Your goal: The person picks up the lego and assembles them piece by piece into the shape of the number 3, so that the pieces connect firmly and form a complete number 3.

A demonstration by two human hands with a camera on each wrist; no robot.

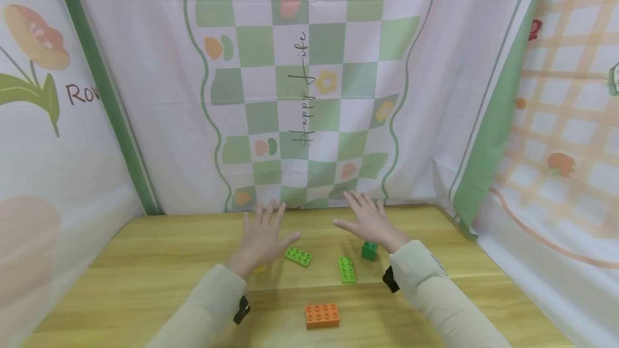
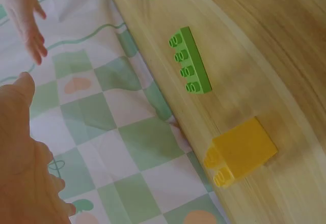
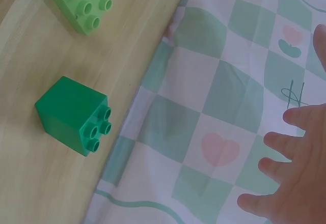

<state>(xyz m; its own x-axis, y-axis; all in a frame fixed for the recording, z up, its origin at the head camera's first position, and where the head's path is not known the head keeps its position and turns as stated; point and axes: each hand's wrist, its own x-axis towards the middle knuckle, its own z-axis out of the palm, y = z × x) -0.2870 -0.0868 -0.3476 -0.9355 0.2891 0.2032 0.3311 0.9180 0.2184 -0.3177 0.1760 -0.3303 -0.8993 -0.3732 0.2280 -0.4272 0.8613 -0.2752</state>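
Note:
Both hands are held out over the table with fingers spread and nothing in them. My left hand [image 1: 261, 238] is above a yellow brick [image 2: 243, 151], which it mostly hides in the head view. Between the hands lies a flat light green brick [image 1: 298, 256]. My right hand [image 1: 374, 224] hovers past a dark green brick [image 1: 369, 251], its wrist overlapping that brick's edge in the head view. Another flat light green brick [image 1: 347, 269] lies left of the dark green one. Nearest me, an orange brick [image 1: 322, 316] sits studs up.
The wooden table [image 1: 184, 262] carries all the bricks. A checked cloth curtain [image 1: 309, 95] hangs at its far edge, with more printed cloth at the left and right sides. Dark straps [image 1: 390, 279] show at both wrists.

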